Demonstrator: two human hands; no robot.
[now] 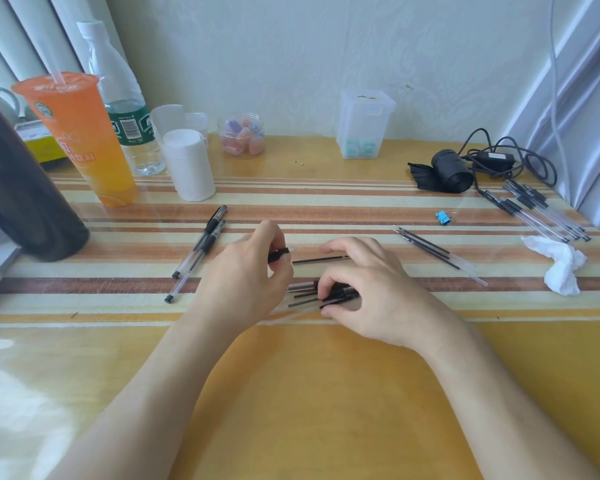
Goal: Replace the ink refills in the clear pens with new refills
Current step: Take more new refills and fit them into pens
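Note:
My left hand (246,278) pinches a small black pen piece (280,254), maybe a cap or tip, just above the table. My right hand (364,289) rests over a loose bundle of refills and clear barrels (309,296), fingertips closing on one black-ended piece. A single black refill (321,260) lies between the hands. Two capped clear pens (201,249) lie to the left. Three refills (428,248) lie to the right. Several more clear pens (541,211) sit at the far right.
An orange drink cup (80,140), a water bottle (122,105), a white container (187,164) and a dark tall object (18,188) stand at the left. A crumpled tissue (558,263), blue clip (442,216), black roll (452,171) and cables (510,157) occupy the right.

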